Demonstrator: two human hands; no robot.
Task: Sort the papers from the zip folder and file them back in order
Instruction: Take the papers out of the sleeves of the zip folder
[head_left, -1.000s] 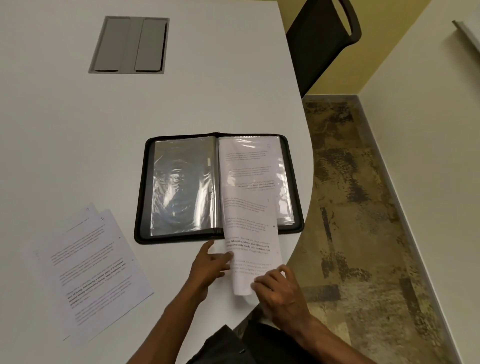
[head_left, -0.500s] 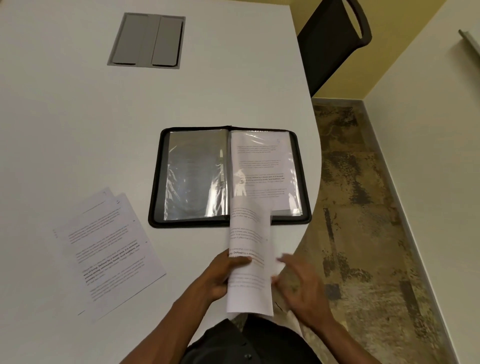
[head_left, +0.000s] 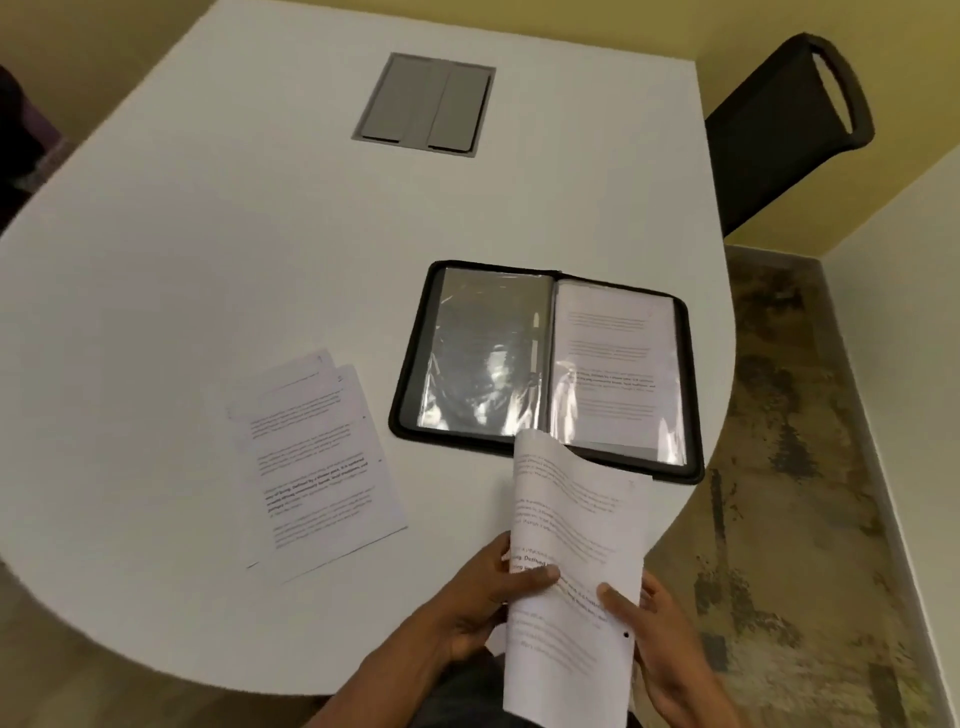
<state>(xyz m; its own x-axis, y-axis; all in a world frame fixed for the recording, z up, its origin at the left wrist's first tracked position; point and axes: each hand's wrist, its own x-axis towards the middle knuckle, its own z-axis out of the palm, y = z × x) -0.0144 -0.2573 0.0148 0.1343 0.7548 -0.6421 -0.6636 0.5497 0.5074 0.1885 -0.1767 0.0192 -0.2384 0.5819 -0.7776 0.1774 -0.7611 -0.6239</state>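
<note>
Two bare forearms, no sleeves in view, left hand (head_left: 485, 597), right hand (head_left: 662, 654), possibly dark trousers below

Dim, even indoor light; glare streaks the zip folder (head_left: 545, 364) sleeves. Print near it blurs softly, and edges around it bow from wide-angle distortion.

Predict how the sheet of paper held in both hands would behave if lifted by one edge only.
The sheet of paper would probably flop over: its top edge already curls though the left hand and right hand hold it. It looks thin and light, so one grip should carry it. It may crease easily.
</note>
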